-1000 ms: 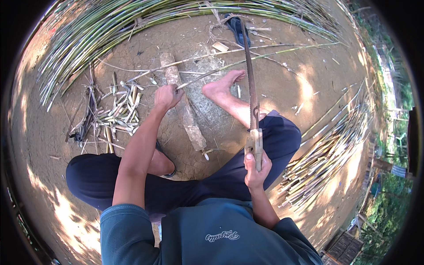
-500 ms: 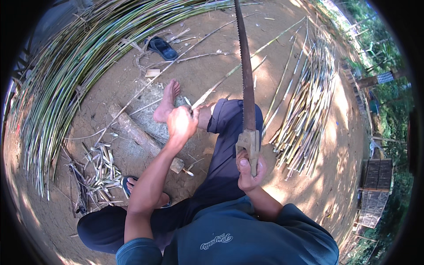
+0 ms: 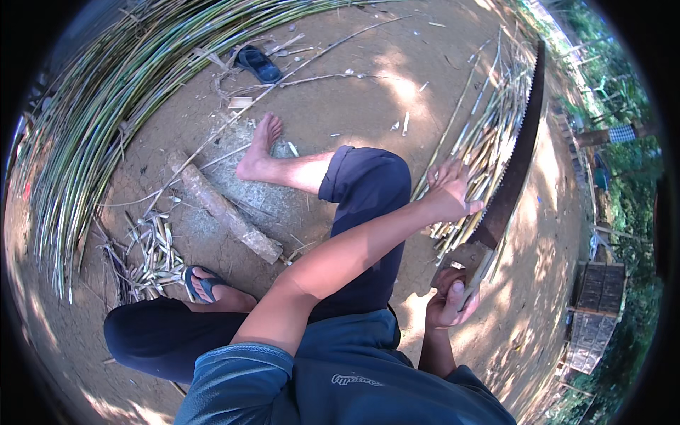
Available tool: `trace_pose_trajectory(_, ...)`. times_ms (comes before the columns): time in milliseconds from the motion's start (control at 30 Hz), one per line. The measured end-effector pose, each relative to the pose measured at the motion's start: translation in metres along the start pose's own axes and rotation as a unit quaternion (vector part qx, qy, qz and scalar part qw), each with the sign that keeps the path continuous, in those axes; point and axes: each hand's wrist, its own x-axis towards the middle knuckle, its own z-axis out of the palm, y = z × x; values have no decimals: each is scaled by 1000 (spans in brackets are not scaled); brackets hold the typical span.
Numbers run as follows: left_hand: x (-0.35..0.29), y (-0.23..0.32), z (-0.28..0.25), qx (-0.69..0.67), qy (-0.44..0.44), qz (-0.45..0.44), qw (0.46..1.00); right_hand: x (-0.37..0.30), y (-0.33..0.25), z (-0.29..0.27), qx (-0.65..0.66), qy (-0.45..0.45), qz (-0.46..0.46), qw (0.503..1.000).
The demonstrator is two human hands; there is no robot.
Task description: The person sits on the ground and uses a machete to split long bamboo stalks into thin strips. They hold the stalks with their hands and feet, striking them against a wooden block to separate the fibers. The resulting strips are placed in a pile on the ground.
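A hand saw with a long dark toothed blade stands up at a slant on the right. My right hand is closed around its pale handle. Across my raised knee stretches my left arm, and my left hand is over the pile of cut bamboo poles, fingers spread. Nothing shows in its grasp; whether the fingertips touch the poles I cannot tell. Part of that pile is hidden behind the hand and the blade.
Long green bamboo poles lie heaped along the left and far side. A short log rests by my bare foot, near short offcuts. Farther off lies a dark sandal. Thin sticks cross the dirt ground.
My left hand has let go of a pole near my foot and swung right to the pile. That pole is no longer visible there. My right hand has carried the saw rightward, tilting it.
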Motion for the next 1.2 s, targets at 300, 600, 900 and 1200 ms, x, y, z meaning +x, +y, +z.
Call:
trace_pose_trajectory(300, -194, -264, -298, 372, 376, -309, 791, -6, 32, 24, 11, -80, 35, 996)
trace_pose_trajectory(600, -428, -336, -390, 344, 137, -593, 715, -24, 25, 65, 30, -189, 68, 979)
trace_pose_trajectory(900, -379, -312, -279, 226, 289, -489, 792, -51, 15, 121, -40, -442, 183, 877)
trace_pose_trajectory(1200, -463, -316, -266, 231, 273, -513, 780, -106, 51, 170, -69, -597, 230, 765)
